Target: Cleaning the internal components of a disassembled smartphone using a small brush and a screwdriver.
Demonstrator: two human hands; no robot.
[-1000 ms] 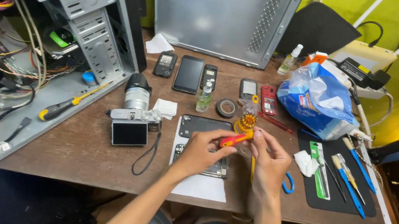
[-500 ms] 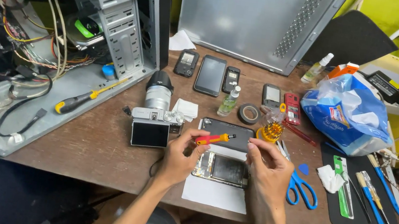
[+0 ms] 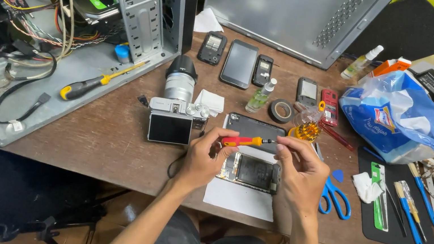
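Just below the frame's centre, the left hand grips a small red-and-yellow screwdriver by its handle while the right hand pinches its tip, above the opened phone.

- Wooden table: brown, matt, worn and scuffed.
- Computer case panel: grey sheet metal, dull sheen, perforated.
- Precision screwdriver: glossy red and yellow plastic handle.
- Bag: crinkled shiny blue plastic.
- Work mat: black, matt.
- Camera: silver body, glossy dark screen.
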